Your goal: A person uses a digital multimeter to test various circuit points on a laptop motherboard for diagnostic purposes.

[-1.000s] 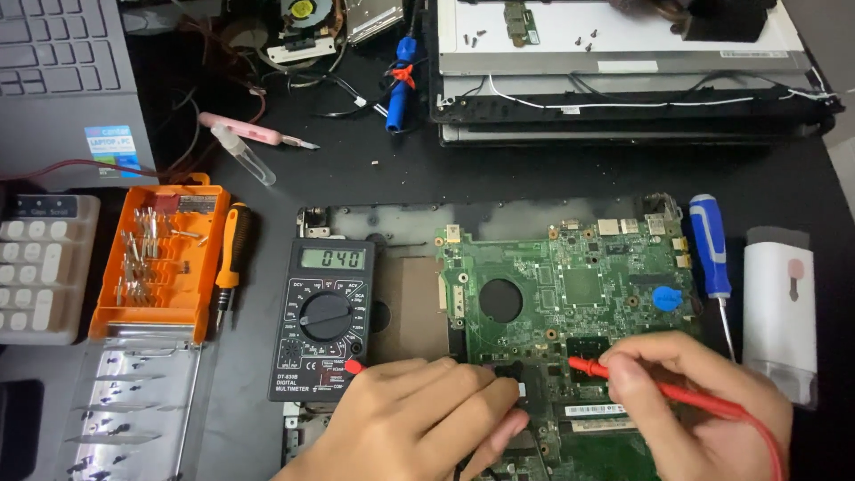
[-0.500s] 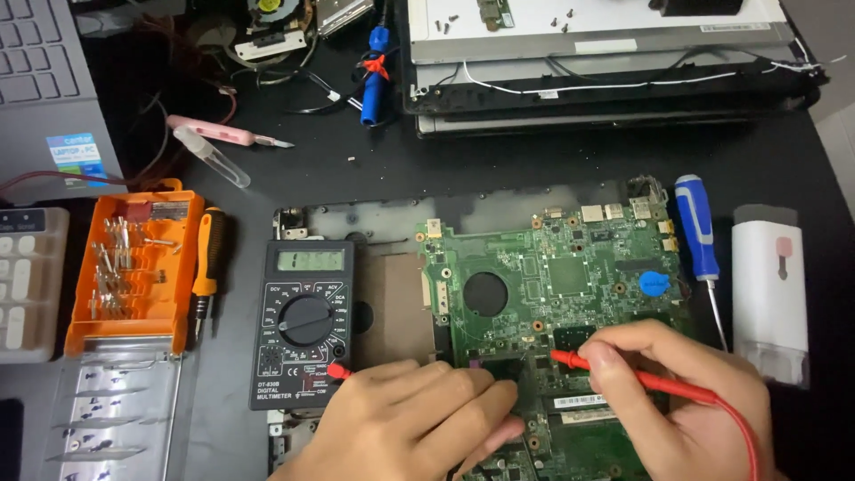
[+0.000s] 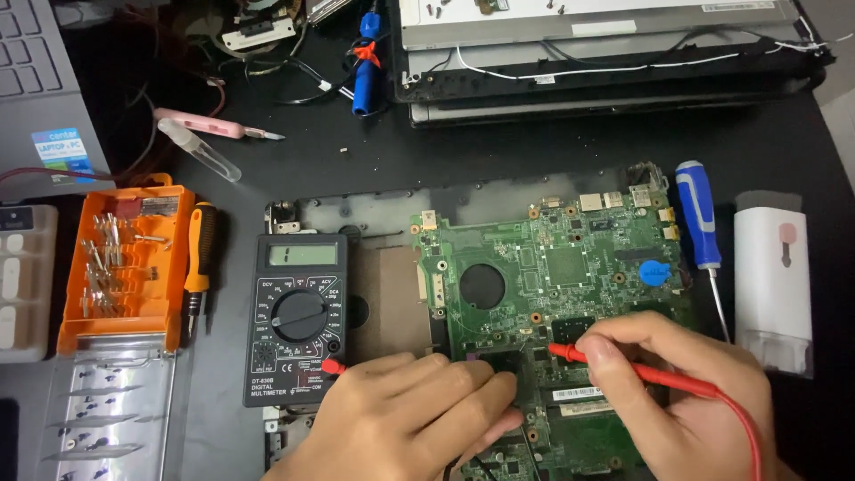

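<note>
The multimeter (image 3: 297,316) lies left of the circuit board (image 3: 570,294) on the worktop (image 3: 552,160); the bit case (image 3: 125,267) further left, a screwdriver (image 3: 699,227) right, laptop panels (image 3: 606,53) behind.

An orange bit case (image 3: 125,267), a blue screwdriver (image 3: 696,214) and a white box (image 3: 771,281) lie about.

A black worktable (image 3: 552,165) fills nearly the whole frame under even, soft overhead light; a grey laptop (image 3: 36,80) sits at the upper left; a pale strip of floor or wall (image 3: 842,98) shows at the right edge.
</note>
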